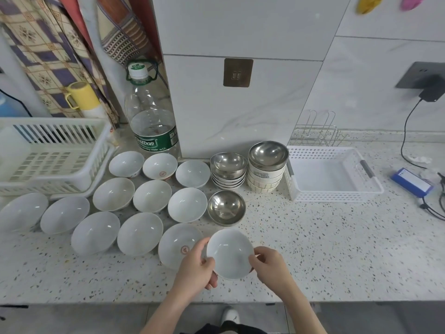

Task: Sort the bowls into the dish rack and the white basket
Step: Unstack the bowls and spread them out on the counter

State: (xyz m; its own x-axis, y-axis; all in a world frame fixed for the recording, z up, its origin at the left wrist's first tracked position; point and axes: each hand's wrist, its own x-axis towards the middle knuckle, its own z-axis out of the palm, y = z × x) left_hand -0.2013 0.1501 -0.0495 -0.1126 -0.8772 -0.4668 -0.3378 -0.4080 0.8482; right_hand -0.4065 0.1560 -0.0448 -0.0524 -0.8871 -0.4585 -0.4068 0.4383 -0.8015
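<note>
My left hand (pixel 196 268) & right hand (pixel 269 266) grip white bowl (pixel 228 253); left hides part of red-marked bowl (pixel 177 244).

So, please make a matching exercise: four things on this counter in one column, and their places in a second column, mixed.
Things:
1. white bowl
2. dish rack
3. white basket
4. water bottle

Places:
A. far left of the counter
B. right of the steel bowl stacks
C. behind the white bowls, by the wall
D. held between left hand and right hand

Pairs: 1-D, 2-A, 3-B, 4-C
</note>
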